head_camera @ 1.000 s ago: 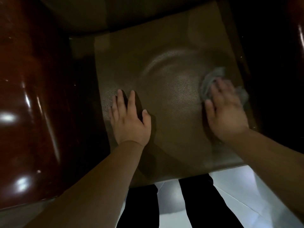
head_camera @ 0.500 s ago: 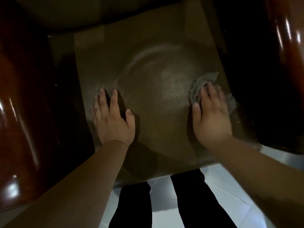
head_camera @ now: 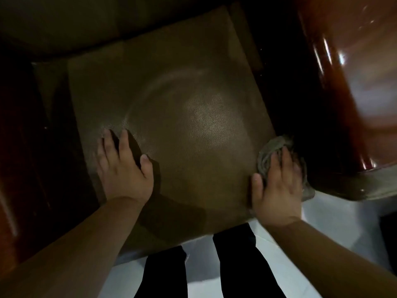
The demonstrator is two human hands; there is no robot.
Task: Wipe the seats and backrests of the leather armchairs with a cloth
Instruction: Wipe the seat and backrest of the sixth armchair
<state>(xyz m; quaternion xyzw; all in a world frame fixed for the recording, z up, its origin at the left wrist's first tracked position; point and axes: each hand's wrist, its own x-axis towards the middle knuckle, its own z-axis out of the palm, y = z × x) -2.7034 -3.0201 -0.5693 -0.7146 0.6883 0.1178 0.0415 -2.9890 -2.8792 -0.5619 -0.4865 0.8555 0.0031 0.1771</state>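
The brown leather seat cushion [head_camera: 193,117] of the armchair fills the middle of the view, with a shiny wiped patch at its centre. My left hand [head_camera: 122,166] lies flat on the seat's front left part, fingers straight. My right hand [head_camera: 277,186] presses a crumpled grey cloth [head_camera: 270,151] onto the seat's front right corner; the cloth shows past my fingertips and at the right of my palm. The backrest [head_camera: 107,24] curves along the top, dark.
Glossy dark wooden armrests stand on both sides, the left armrest [head_camera: 23,168] and the right armrest [head_camera: 348,82]. Pale floor tiles [head_camera: 335,220] show below the seat's front edge. My legs in dark trousers [head_camera: 236,265] stand close to the front of the chair.
My right hand has slid the cloth toward me and to the right, down to the seat's front right corner. My left hand stays planted on the seat.
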